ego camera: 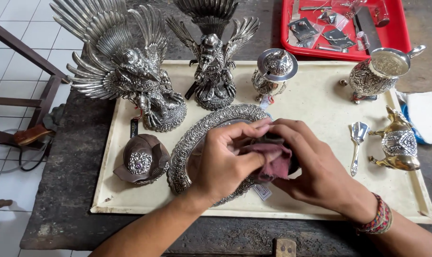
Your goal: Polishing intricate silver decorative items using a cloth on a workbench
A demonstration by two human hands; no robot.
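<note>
1. My left hand [225,159] and right hand [311,169] both pinch a maroon cloth [273,159].
2. Cloth sits bunched between them over the embossed silver tray [197,135], on the cream board [316,104].

Both hands, left hand [225,162] and right hand [316,166], pinching a reddish cloth [273,159] at centre frame, over an ornate oval silver tray [192,140], winged silver statues [130,71] upper left

Bright, even daylight, soft and diffuse. Faint shadows under hands [273,162] on cream tray [320,100]. Small glare spots on silver bird statues [130,71] and jug [378,71]. Sharp throughout (slight wide-angle stretch near edges). No motion blur.
</note>
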